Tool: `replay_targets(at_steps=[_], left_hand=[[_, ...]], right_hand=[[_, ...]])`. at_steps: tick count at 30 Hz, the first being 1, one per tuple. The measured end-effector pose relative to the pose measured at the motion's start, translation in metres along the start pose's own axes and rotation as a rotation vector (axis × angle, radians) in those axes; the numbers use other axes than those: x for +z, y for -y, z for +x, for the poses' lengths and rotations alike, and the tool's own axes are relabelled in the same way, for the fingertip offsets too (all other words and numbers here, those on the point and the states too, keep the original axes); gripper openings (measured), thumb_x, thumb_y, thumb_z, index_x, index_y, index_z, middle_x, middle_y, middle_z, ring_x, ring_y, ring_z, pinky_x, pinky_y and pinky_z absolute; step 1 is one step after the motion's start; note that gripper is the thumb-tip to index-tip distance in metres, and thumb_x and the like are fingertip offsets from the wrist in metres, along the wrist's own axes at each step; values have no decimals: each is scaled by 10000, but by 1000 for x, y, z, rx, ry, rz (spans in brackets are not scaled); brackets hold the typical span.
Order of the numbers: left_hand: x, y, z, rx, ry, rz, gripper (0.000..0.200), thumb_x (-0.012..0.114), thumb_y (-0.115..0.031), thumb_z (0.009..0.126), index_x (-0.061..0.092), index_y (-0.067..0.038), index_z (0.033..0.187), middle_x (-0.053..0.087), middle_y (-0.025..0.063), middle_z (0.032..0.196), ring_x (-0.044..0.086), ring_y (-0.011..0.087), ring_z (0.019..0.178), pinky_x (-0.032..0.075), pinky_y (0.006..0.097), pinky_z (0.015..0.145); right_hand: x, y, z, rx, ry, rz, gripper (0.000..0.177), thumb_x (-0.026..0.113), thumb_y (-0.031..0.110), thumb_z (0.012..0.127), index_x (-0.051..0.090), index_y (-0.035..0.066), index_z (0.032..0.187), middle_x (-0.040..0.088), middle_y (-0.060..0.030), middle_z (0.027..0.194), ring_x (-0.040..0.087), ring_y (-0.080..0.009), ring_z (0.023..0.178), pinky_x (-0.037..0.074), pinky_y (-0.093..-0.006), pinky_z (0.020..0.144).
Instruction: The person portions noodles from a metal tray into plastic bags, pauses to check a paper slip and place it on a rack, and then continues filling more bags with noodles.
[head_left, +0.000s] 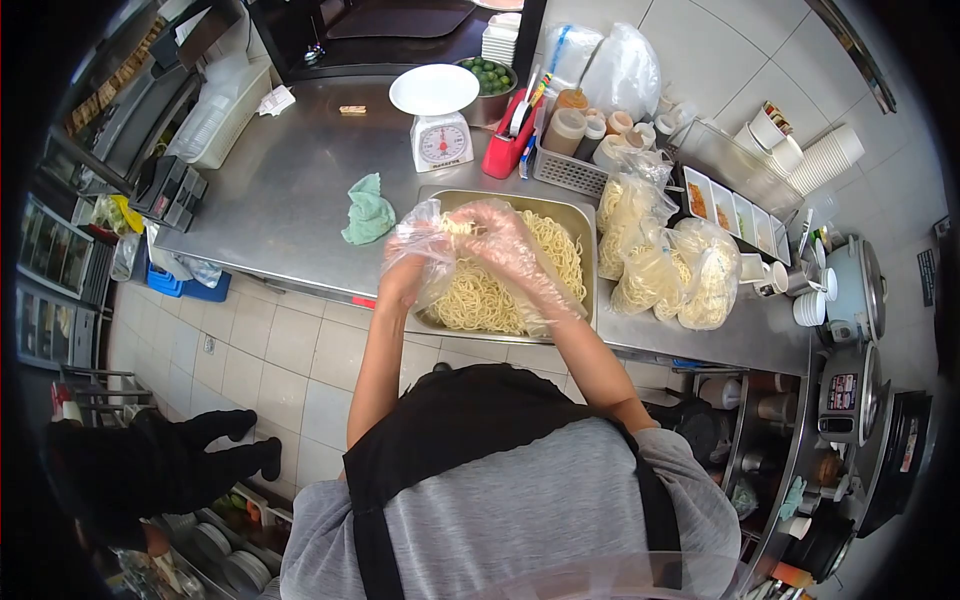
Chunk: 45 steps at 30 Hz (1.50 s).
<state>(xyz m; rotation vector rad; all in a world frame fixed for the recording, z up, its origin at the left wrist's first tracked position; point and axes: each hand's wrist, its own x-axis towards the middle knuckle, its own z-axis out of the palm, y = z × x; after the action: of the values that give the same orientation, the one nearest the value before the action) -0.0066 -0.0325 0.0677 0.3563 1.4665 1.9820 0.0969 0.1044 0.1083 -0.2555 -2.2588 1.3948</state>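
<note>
A metal tray (pixel 591 262) of pale noodles (pixel 480 302) sits at the counter's front edge. Above its left side, my left hand (pixel 404 268) is closed on a clear plastic bag (pixel 432 262). My right hand (pixel 500 232), in a clear plastic glove, grips a small bunch of noodles (pixel 459 228) at the bag's mouth. Some of its fingers are hidden by the plastic. Right of the tray stand several bags of noodles (pixel 650 270). A white kitchen scale (pixel 441 140) is behind the tray, and a green cloth (pixel 369 210) lies to its left.
A red tape dispenser (pixel 507 140) stands beside a grey basket (pixel 562 170) of sauce bottles. Farther right are a topping container (pixel 735 215) and stacked cups (pixel 828 160). A bowl of green limes (pixel 488 78) is at the back. Another person (pixel 150 470) stands lower left.
</note>
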Motion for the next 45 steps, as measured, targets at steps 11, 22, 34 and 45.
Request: replay_targets(at_steps=[11, 22, 34, 45], left_hand=[[-10, -12, 1, -10, 7, 28, 193, 688, -53, 761, 625, -43, 943, 622, 21, 828, 588, 108, 720, 483, 259, 644], [4, -11, 5, 75, 65, 332, 216, 719, -62, 731, 644, -45, 933, 622, 2, 805, 542, 81, 699, 453, 252, 623], [-37, -1, 25, 415, 215, 877, 354, 653, -97, 747, 589, -42, 1091, 644, 140, 977, 619, 262, 861, 487, 353, 764], [28, 56, 16, 406, 324, 1379, 593, 654, -195, 680, 473, -35, 1221, 565, 223, 1113, 545, 350, 1046, 431, 407, 902]], right_hand=[[-9, -18, 1, 253, -20, 707, 106, 627, 71, 803, 580, 37, 891, 576, -4, 872, 532, -68, 771, 436, -217, 665], [-7, 1, 7, 173, 136, 567, 178, 661, 108, 767, 587, 56, 920, 571, 11, 870, 537, -69, 771, 427, -225, 639], [-31, -27, 22, -210, 190, -74, 276, 717, 143, 703, 617, 35, 936, 596, -100, 926, 562, -179, 932, 452, -278, 824], [-9, -96, -33, 343, 115, -793, 829, 719, 140, 630, 345, 168, 1369, 260, -317, 1391, 410, -490, 1188, 335, -424, 1041]])
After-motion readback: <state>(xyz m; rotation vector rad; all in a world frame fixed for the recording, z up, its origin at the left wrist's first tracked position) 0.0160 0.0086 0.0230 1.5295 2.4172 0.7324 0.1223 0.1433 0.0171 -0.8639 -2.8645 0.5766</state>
